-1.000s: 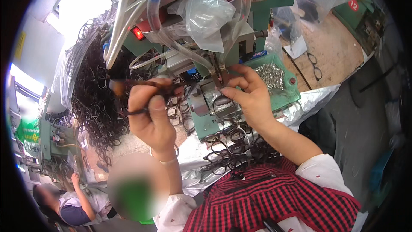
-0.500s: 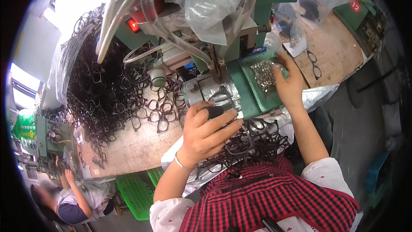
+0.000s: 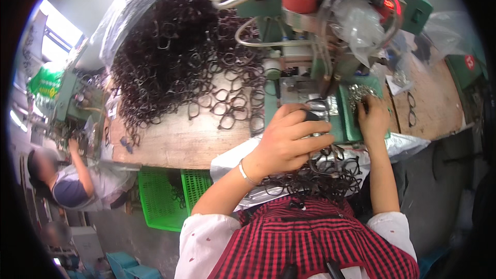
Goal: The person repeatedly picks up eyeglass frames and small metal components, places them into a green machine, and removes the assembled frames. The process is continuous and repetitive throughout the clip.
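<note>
Fingers of the left hand (image 3: pixel 287 142) are curling close together, apparently pinching an eyeglass frame (image 3: pixel 318 104) at the front of the green machine (image 3: pixel 299 20). Those of the right hand (image 3: pixel 374 121) are dipping, bent, into loose metal parts (image 3: pixel 357 93) in a green tray (image 3: pixel 352 133) right of the machine; whether they are pinching one cannot be told. Work on this frame is seemingly sitting midway. Dark frames (image 3: pixel 160 57) are lying heaped left of the machine, a smaller batch (image 3: pixel 305 182) before it; which are finished isn't showing. The pinched frame is looking dark and slightly glossy, partly hiding behind the hand.
</note>
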A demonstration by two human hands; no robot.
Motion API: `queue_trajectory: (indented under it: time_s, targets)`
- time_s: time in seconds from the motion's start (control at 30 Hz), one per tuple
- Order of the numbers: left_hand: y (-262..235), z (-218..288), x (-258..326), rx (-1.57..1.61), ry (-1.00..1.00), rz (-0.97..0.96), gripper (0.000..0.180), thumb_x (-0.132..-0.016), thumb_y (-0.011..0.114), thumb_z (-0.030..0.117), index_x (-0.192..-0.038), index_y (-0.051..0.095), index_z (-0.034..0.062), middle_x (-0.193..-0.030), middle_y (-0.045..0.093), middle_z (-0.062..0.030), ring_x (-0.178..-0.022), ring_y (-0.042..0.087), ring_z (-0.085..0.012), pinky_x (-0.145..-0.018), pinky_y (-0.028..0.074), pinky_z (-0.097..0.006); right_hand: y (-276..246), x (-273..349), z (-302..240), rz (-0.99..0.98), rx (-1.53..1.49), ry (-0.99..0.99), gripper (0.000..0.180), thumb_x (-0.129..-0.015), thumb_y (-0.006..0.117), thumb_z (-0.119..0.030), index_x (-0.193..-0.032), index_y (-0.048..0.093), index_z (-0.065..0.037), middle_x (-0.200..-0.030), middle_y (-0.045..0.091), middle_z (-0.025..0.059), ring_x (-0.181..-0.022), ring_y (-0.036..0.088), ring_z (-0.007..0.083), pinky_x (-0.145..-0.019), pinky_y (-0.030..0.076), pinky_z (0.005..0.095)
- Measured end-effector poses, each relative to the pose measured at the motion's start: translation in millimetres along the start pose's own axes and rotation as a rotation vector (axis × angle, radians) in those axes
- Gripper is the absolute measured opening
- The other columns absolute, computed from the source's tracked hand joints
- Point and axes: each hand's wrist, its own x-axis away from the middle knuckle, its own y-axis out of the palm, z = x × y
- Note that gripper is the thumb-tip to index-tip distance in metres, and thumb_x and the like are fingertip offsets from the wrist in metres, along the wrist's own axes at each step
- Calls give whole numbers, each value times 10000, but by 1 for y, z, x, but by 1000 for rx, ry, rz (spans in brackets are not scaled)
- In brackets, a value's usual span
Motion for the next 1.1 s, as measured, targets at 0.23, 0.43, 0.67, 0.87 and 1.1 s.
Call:
queue_trajectory:
  time_s: [0.23, 0.43, 0.67, 0.87, 1.1]
  targets:
    - [3, 2, 2, -47, -51, -11, 219, -728, 794, 167, -945, 783, 142, -1023, 740, -39, -808, 624, -238, -893, 515, -464, 12, 44, -11, 511, -260, -3, 146, -791, 654, -10, -924, 704, -40, -891, 698, 121, -849, 649, 328, -791, 504, 405]
    - [4, 6, -1, -96, -33, -1, 201, -742, 784, 117, -942, 776, 119, -1007, 738, -59, -871, 659, -278, -867, 524, -451, 1, 38, -8, 325, -290, 18, 203, -789, 665, -38, -989, 697, -39, -997, 682, 150, -964, 631, 353, -879, 493, 436]
    - [8, 43, -18, 260, -89, 84, 240, -771, 746, 136, -1009, 772, 115, -1075, 741, -85, -908, 676, -280, -790, 522, -384, -132, -26, -65, -145, -328, -641, 409, -744, 704, -88, -1150, 652, -71, -1212, 626, 144, -1089, 604, 357, -917, 486, 451]
    - [-14, 12, 41, -379, -296, 192, 272, -795, 746, 102, -1067, 734, 106, -1158, 700, -77, -1107, 630, -262, -945, 471, -404, -87, 11, 33, -112, -657, -203, 123, -913, 587, -100, -987, 623, -9, -982, 691, 133, -931, 670, 260, -791, 520, 360]
    - [-73, -163, 116, -709, -1219, -12, 330, -875, 698, 365, -970, 724, 50, -881, 713, -108, -805, 665, -292, -750, 514, -371, -79, -48, 267, -99, 314, 499, 382, -926, 529, -288, -1116, 669, 11, -1002, 687, 276, -956, 662, 441, -834, 512, 486]
